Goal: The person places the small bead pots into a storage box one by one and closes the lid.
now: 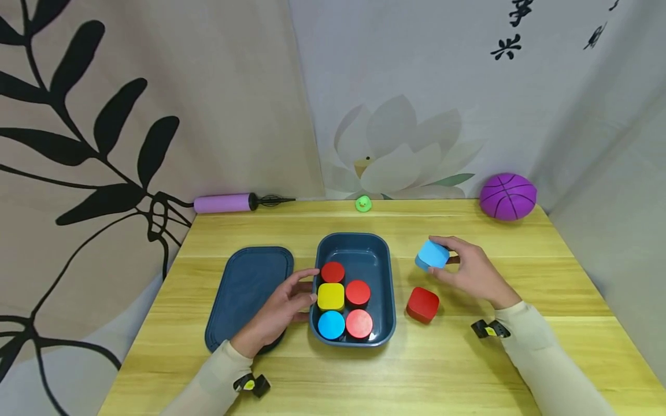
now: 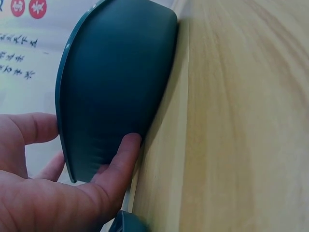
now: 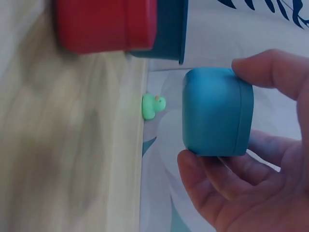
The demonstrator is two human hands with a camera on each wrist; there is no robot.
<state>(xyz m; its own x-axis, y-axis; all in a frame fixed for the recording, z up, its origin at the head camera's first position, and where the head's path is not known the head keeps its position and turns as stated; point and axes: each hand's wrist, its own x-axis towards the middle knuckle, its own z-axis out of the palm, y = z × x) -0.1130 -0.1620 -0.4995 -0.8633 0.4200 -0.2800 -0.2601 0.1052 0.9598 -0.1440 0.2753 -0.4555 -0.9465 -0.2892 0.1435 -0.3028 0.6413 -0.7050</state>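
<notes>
My right hand [image 1: 473, 270] pinches a light blue rounded-square block [image 1: 432, 255] between thumb and fingers, raised over the table. A seam runs round this block [image 3: 212, 113] near one end in the right wrist view. Just below it on the table sits a red rounded-square block [image 1: 422, 305]. My left hand [image 1: 278, 309] rests its fingertips against the left side of a dark blue rectangular tub [image 1: 384, 277]; its thumb lies along the outer wall [image 2: 111, 82]. Inside the tub stand a yellow rounded-square block [image 1: 330, 297], a round blue piece [image 1: 331, 325] and several round red pieces [image 1: 358, 293].
A dark blue lid [image 1: 250, 289] lies left of the tub, partly under my left hand. Along the back edge are a purple pump [image 1: 224, 203], a green duck [image 1: 363, 203] and a purple ball [image 1: 507, 197]. Fabric with printed plants hangs behind the wooden table.
</notes>
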